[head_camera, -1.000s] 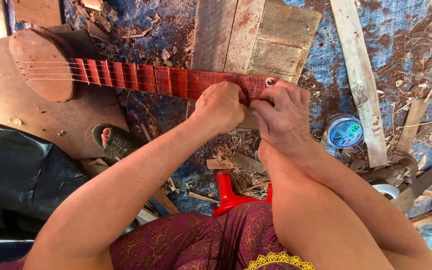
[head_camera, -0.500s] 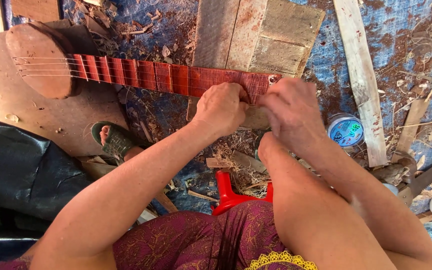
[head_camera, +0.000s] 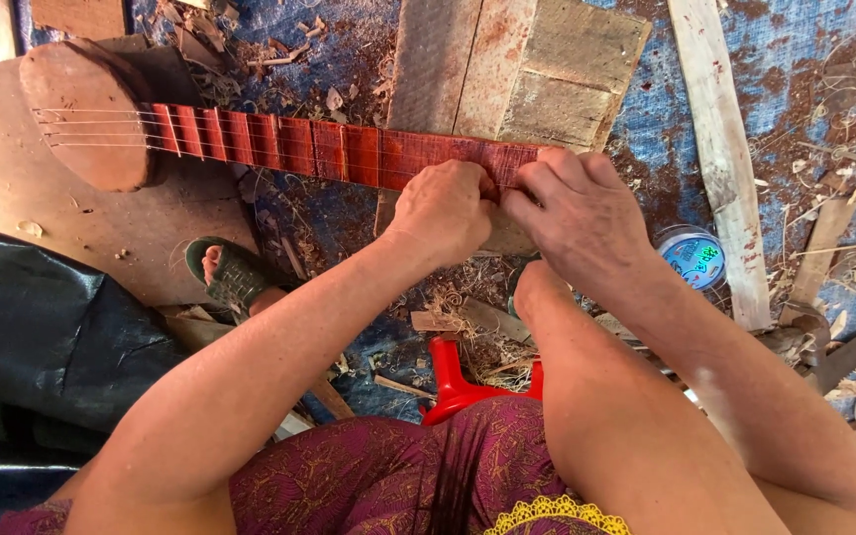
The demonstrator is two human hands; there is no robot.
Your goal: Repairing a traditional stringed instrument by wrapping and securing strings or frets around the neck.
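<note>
Underfoot, blue tarp [head_camera: 795, 109] under wood shavings [head_camera: 468, 317], planks [head_camera: 715, 149] around.

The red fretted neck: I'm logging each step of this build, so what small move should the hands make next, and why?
Probably keep both hands pinched at the head end and finish seating what they work there. The left hand and right hand meet on the red neck where the strings should end; the fingers hide the exact part, so this is a guess.

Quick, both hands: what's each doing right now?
Left hand: closed, pinching at the red neck.
Right hand: fingers curled on the neck's end.
</note>
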